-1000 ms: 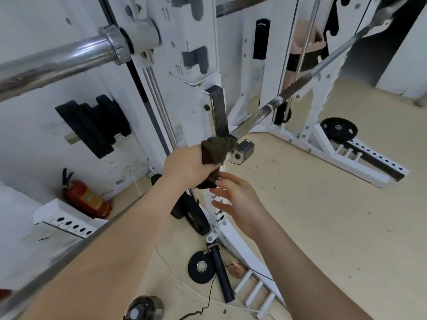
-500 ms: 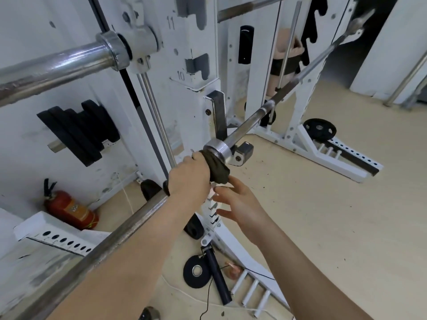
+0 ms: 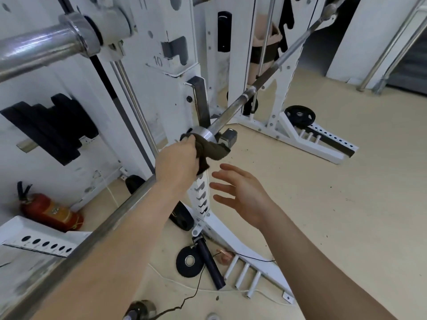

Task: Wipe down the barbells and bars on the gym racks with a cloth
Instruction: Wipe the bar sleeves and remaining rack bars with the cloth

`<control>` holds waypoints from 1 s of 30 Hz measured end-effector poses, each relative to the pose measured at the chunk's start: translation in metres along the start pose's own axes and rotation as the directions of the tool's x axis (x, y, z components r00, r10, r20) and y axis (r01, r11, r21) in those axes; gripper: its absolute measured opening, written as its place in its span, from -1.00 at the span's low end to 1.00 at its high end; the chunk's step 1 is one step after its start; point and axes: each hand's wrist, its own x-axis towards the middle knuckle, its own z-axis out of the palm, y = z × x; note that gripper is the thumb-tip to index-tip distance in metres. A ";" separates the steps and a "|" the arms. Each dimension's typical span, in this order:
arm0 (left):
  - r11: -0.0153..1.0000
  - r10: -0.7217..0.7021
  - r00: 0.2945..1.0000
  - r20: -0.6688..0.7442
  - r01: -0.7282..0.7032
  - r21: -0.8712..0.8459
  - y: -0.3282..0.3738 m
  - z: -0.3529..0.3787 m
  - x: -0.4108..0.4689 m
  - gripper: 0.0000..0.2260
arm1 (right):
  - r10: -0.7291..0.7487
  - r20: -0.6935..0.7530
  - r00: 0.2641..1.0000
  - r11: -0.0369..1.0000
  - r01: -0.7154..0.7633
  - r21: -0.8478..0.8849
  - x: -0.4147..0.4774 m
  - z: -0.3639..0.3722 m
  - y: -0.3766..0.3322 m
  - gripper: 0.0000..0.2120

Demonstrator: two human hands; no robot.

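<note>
A long steel barbell [image 3: 258,85] runs from the lower left up to the far right, resting on the white rack [image 3: 161,93]. My left hand [image 3: 176,161] grips a dark olive cloth [image 3: 211,150] wrapped around the barbell's sleeve just below its shiny collar [image 3: 203,135]. My right hand [image 3: 240,195] hovers open below and to the right of the cloth, fingers spread, touching nothing. A second, thicker chrome bar [image 3: 44,46] crosses the upper left on the same rack.
Black weight plates [image 3: 48,132] hang on a peg at left. A red fire extinguisher [image 3: 50,212] lies on the floor below them. A small plate [image 3: 189,262], a black handle [image 3: 211,264] and cables lie by the rack's foot. Another plate [image 3: 299,115] leans on the far rack base.
My left hand has slid the cloth back along the sleeve, uncovering the shiny collar. The right hand dropped slightly away from the cloth. The view has shifted left.
</note>
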 end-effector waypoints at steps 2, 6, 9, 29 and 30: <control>0.995 0.053 0.998 -0.031 -0.055 -0.088 0.008 -0.011 -0.012 -0.70 | -0.015 0.055 0.998 0.998 0.012 0.057 -0.002 -0.005 -0.007 -0.72; 0.898 0.164 0.983 0.086 -0.112 -0.426 0.073 -0.025 -0.037 -0.73 | -0.137 0.073 0.988 0.988 0.131 0.081 -0.016 -0.031 -0.022 -0.76; 0.772 0.251 0.928 0.276 -0.020 -0.635 0.131 -0.024 -0.045 -0.57 | -0.289 -0.156 0.945 0.955 0.272 -0.122 -0.031 -0.086 -0.033 -0.83; 0.585 0.507 0.713 0.485 0.128 -0.801 0.440 0.001 -0.013 -0.85 | -0.166 -0.167 0.972 0.951 0.112 -0.289 -0.113 -0.453 -0.101 -0.68; 0.572 0.462 0.756 0.464 0.146 -0.807 0.444 0.005 -0.003 -0.72 | -0.184 -0.133 0.974 0.939 0.134 -0.317 -0.107 -0.460 -0.109 -0.67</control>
